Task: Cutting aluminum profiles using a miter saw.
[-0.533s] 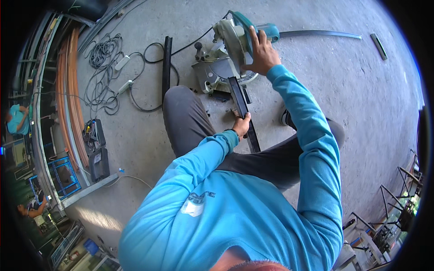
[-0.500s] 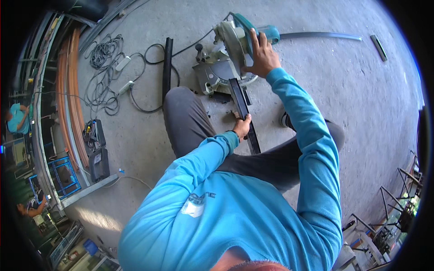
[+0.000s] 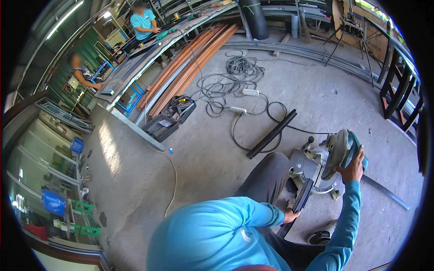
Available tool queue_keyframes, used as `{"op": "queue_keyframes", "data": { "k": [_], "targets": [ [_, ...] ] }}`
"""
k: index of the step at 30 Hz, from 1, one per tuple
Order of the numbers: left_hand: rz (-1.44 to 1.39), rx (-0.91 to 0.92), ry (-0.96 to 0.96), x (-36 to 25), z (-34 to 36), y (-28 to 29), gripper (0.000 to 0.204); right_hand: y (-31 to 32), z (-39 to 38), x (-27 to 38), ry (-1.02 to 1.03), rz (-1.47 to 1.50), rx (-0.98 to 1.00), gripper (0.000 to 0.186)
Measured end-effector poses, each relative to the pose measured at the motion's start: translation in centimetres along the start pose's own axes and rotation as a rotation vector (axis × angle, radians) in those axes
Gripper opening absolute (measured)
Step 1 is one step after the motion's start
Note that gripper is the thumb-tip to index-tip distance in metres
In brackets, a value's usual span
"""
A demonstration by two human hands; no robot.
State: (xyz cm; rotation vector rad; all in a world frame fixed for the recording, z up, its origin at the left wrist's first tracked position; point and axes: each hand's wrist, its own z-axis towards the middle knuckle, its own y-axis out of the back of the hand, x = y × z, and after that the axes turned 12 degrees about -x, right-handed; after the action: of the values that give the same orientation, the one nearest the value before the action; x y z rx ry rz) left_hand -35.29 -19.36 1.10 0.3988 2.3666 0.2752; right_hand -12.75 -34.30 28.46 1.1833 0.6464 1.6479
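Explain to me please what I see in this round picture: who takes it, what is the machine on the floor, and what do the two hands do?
The picture comes from a wide fisheye camera worn on a person's head, looking down, so straight edges bend near the rim. The blue sleeves are that person's own arms. The person crouches on a concrete floor before a small chop saw with a teal motor housing. The right hand grips the saw's top handle. The left hand holds a long dark metal bar lying on the saw's base. Another dark bar lies nearby, beside coiled cables and an open tool case. Two other people work at a long bench in the background.
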Motion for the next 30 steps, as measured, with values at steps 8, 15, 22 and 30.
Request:
{"op": "queue_keyframes", "data": {
  "k": [8,15,22,30],
  "targets": [
    [-0.058,0.049,-0.021,-2.2,-0.8,1.3,0.091,0.6,4.9,0.7,-0.001,-0.04,-0.007,0.142],
    [-0.044,0.002,0.002,-1.6,-0.5,0.8,0.092,0.0,5.3,-0.3,0.357,-0.14,0.057,0.098],
    [-0.069,-0.038,-0.006,-0.2,1.1,0.0,0.09,2.1,4.7,2.1,0.359,-0.139,0.135,0.086],
    [-0.089,-0.023,0.009,1.4,2.5,-1.1,0.088,0.9,4.8,2.2,0.263,-0.19,0.01,0.133]
  ]
}}
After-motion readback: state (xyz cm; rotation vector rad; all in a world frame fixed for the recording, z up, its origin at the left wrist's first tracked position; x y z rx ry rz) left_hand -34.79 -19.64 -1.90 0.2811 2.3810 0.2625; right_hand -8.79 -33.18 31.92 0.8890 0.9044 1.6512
